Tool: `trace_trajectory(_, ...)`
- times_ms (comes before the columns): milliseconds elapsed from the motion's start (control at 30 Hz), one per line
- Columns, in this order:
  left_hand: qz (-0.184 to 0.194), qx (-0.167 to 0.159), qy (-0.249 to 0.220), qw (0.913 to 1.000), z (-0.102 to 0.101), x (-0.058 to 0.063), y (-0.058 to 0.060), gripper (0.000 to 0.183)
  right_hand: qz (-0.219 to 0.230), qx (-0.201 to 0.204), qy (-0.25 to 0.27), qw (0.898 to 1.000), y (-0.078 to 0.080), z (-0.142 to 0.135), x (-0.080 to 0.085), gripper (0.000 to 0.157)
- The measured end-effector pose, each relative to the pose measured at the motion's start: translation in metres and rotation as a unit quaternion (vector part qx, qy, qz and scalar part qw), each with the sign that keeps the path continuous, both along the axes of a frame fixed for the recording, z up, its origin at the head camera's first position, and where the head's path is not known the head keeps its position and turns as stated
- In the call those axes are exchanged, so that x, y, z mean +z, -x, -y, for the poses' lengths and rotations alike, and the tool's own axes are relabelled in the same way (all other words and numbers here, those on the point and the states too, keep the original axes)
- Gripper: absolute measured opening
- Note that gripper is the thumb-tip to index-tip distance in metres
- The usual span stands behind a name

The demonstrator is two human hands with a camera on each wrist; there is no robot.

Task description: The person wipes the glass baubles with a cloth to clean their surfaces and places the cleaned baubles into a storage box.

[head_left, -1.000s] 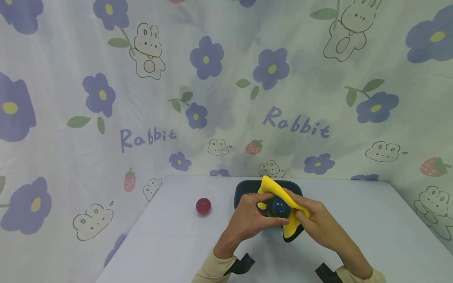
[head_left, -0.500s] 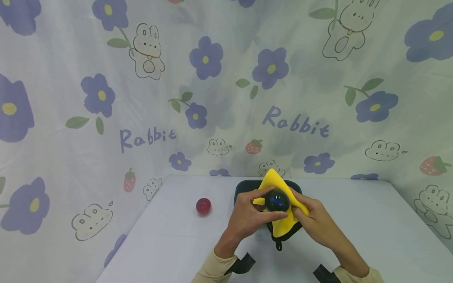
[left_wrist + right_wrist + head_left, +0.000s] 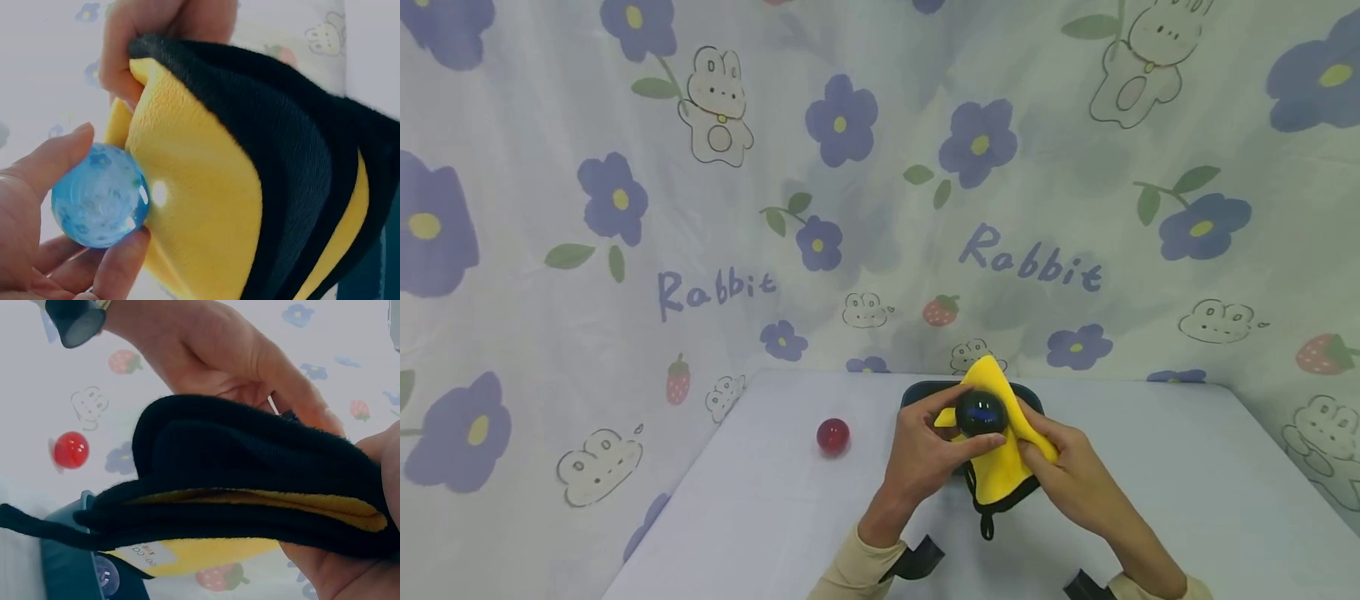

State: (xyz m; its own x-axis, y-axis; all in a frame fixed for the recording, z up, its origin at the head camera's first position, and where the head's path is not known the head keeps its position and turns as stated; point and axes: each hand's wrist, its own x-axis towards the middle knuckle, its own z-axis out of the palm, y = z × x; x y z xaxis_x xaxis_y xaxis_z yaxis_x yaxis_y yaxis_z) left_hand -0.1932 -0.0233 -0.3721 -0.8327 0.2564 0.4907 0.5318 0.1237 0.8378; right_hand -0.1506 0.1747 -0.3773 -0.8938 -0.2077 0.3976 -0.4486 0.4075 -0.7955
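A glossy blue see-through ball point(image 3: 100, 195), dark in the head view, is pinched between the thumb and fingers of my left hand point(image 3: 925, 446). My right hand point(image 3: 1071, 467) grips a yellow cloth point(image 3: 1000, 475) with a black border and a dark reverse side. The cloth is bunched in folds, one corner standing up behind the ball and a black loop point(image 3: 987, 525) hanging from its lower edge. In the left wrist view the ball's right side lies against the yellow face. The fingers of my right hand are partly hidden by the cloth.
Behind the hands stands a dark teal bin point(image 3: 917, 392), mostly covered by them; the right wrist view shows a clear purplish ball point(image 3: 107, 575) inside. A red ball point(image 3: 832, 437) lies on the white table point(image 3: 760, 517) to the left. A patterned curtain point(image 3: 880, 183) hangs behind.
My left hand has raised the ball and shifted it slightly left, so more of it shows in front of the cloth. The cloth has turned, bringing its hanging loop into view.
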Motion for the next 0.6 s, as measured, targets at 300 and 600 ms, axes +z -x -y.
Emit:
trace_trajectory(300,0.014,0.010,0.031,0.9994,0.0044,-0.0015,0.0048,0.062,0.015,-0.014,-0.019,1.000,-0.0015,0.0001,0.0019,0.051)
trace_trajectory(600,0.037,0.013,0.072,0.9967,0.0092,0.0000,0.0075,0.057,-0.005,-0.030,-0.031,0.999,-0.0085,0.0030,0.0067,0.051)
